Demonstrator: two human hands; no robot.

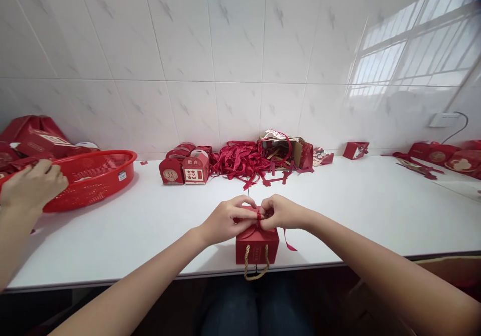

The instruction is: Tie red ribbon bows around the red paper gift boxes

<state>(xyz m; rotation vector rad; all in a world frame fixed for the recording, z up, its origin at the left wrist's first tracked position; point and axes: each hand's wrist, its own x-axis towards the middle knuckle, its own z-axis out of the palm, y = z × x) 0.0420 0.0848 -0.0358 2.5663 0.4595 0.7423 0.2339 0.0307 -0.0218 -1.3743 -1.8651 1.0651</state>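
Observation:
A red gift box [257, 248] stands upright at the table's front edge, its gold rope handle [256, 277] hanging down the near side. On top of the box, my left hand [229, 218] and my right hand [282, 212] meet, fingers pinched around a red ribbon [289, 243]. One ribbon end trails off the box's right side. The part of the ribbon between the fingertips is small and partly covered, so its exact shape there is unclear.
Behind lie a heap of red ribbons [240, 159], small red boxes [196, 168] and an open carton [303, 153]. Left, another person's hand [33, 185] is at a red plastic basket [101, 180]. More red boxes [436, 154] sit far right on the white table [150, 235].

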